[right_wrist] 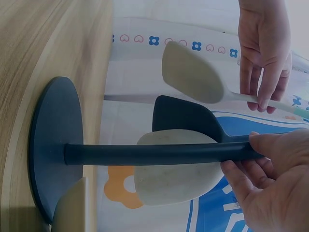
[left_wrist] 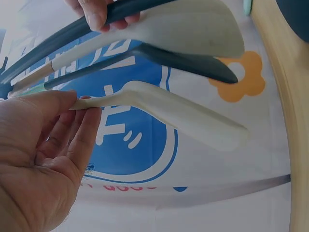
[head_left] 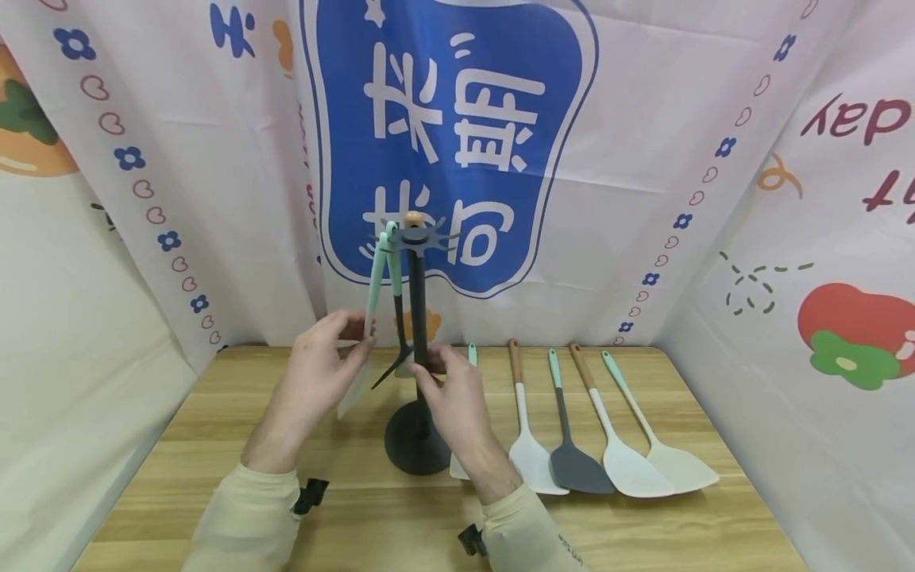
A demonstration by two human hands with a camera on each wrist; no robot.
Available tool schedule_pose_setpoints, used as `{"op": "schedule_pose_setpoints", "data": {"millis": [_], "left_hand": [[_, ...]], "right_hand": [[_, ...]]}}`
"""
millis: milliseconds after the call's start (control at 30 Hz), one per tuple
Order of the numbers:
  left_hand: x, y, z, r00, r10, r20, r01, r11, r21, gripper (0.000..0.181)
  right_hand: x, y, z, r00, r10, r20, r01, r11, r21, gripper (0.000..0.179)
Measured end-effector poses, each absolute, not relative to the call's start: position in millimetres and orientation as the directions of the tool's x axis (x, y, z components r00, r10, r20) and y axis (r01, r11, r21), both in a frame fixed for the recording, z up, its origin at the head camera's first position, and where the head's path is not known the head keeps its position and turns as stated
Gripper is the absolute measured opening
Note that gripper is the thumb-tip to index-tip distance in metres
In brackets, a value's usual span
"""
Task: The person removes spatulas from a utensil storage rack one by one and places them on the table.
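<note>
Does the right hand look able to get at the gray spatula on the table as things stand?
Likely yes, once it lets go: the right hand grips the dark pole, but nothing visible covers the handle of the gray spatula.

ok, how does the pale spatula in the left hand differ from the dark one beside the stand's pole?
Colour: the pale spatula is cream-bladed, the dark spatula charcoal.
Hold: the left hand pinches the pale spatula's neck, not the dark spatula's.
Place: the dark spatula is nearer the pole than the pale spatula.
Both have mint handles.
</note>
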State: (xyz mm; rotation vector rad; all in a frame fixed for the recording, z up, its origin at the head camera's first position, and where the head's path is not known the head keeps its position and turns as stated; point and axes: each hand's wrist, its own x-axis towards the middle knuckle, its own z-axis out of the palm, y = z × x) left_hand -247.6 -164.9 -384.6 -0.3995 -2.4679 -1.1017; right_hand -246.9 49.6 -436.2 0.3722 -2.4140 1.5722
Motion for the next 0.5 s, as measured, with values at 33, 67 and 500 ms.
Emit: {"op": "schedule_pose_setpoints", "data": {"millis": [33,67,500], "left_hand": [[-247,-166,-384,-0.876,0.093,0.473,0.414,0.648,0.639,0.024],[-247,-168,-383,-0.877,0.091,0.472,0.412,0.649,0.640,0.024],[-240,-188,-373,-0.871,0.084,0.485,0.405,0.681,0.609,0.023]], "right_hand": [[-247,50,-436,-0.940,-0.084,0.330,-0.335,0.389,-0.858,0.024],[-247,50,-436,-0.941,-0.084,0.327,-0.333,0.387,-0.860,0.024],[-247,50,-437,-0.941,-0.088,0.327,-0.334,0.391,-0.858,0.026]]}}
